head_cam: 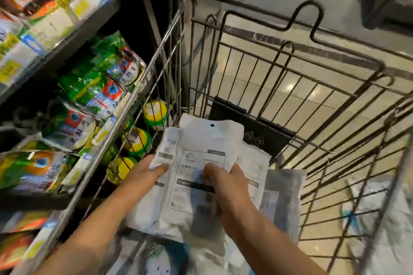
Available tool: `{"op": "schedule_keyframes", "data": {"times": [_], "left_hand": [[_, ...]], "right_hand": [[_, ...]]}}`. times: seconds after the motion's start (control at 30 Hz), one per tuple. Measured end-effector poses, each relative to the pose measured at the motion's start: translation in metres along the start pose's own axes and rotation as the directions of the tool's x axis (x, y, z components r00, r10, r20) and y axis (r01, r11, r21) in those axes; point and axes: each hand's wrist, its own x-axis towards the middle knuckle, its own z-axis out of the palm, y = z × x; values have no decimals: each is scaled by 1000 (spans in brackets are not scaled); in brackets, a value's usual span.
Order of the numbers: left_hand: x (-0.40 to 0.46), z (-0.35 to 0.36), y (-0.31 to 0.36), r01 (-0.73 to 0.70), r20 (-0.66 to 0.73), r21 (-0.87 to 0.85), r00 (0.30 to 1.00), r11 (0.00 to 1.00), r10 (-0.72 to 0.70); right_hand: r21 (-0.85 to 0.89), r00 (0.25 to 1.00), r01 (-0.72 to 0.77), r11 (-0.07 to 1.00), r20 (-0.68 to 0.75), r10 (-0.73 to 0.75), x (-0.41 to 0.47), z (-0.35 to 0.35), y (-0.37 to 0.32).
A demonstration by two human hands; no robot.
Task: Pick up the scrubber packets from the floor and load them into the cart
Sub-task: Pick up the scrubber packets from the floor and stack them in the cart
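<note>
1. Nearest, the right hand (225, 187) grips the top packet (201, 172) of a white stack. Its fingers (212, 169) are curled tight over the printed face, and the thumb seems to lie at the right edge, so this hand pinches the packet rather than resting on it.

2. Just left of those fingers, the left hand (143, 176) lies on the stack's left side. Its fingers are nearly straight, narrow together, and press flat on a second packet (166, 149). Whether any finger hooks under the edge cannot be told.

3. Handling, as a judgement: the packets look like thin plastic pouches, light, limp and slick, with soft contents. A fanned stack like this could slide apart, so it is best held with one hand pinching through the stack near its lower edge and the other flat on top.

4. Under and right of the fingers, more packets (283, 196) already lie in the cart (297, 94), whose wire sides stand around both hands. The held stack is inside the basket, low down.

5. Beyond the fingertips, a dark flap (245, 125) sits against the cart's far wall.

6. Far left of the fingers, past the wire side, shelves (73, 35) hold green and yellow goods. Pale floor (279, 96) shows through the far wall. More white packets (380, 219), blurred, show outside the right side.
</note>
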Motion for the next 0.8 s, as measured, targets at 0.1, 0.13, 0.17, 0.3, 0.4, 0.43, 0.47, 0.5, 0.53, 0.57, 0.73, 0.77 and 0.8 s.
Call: {"op": "schedule_keyframes", "data": {"times": [0.1, 0.13, 0.17, 0.3, 0.4, 0.43, 0.47, 0.5, 0.53, 0.57, 0.73, 0.77, 0.8], "left_hand": [[8, -2, -13, 12, -23, 27, 1000, 1000, -11], [12, -3, -17, 16, -27, 28, 1000, 999, -15], [10, -2, -13, 11, -32, 30, 999, 1000, -10], [-1, 1, 5, 26, -24, 19, 999, 999, -25], [-13, -7, 6, 74, 30, -11, 997, 997, -74], [-19, -12, 6, 82, 39, -27, 996, 996, -81], [-27, -16, 6, 83, 48, -41, 996, 996, -81], [-36, -18, 7, 73, 49, -49, 996, 996, -71], [-46, -21, 8, 58, 42, -42, 998, 997, -56], [-56, -25, 9, 39, 31, -43, 999, 998, -38], [-124, -49, 7, -3, 12, -104, 1000, 995, 4], [-142, -52, 7, -9, 19, -112, 1000, 994, 12], [-160, -55, 9, -16, 22, -116, 1000, 993, 19]], "right_hand": [[-53, 999, 18, 998, -41, -20, 10, 4, -1], [-72, 998, 18, 997, -56, -22, 14, 6, -1], [-86, 998, 17, 996, -63, -22, 17, 7, -2], [-133, 995, 0, 991, -95, -12, 23, 3, -2], [-161, 988, -13, 987, -155, -13, 20, -9, -3], [-165, 986, -12, 986, -166, -15, 16, -14, -4], [-169, 986, -8, 986, -167, -20, 12, -19, -5], [-178, 986, -4, 984, -164, -26, 6, -23, -6], [-189, 986, 3, 982, -162, -34, 0, -27, -6], [-201, 986, 17, 979, -159, -50, -8, -30, -8], [-250, 992, 90, 964, -67, -110, -70, -43, -9], [-258, 992, 96, 961, -49, -112, -87, -47, -6], [-265, 993, 96, 959, -33, -109, -106, -53, -3]]}}
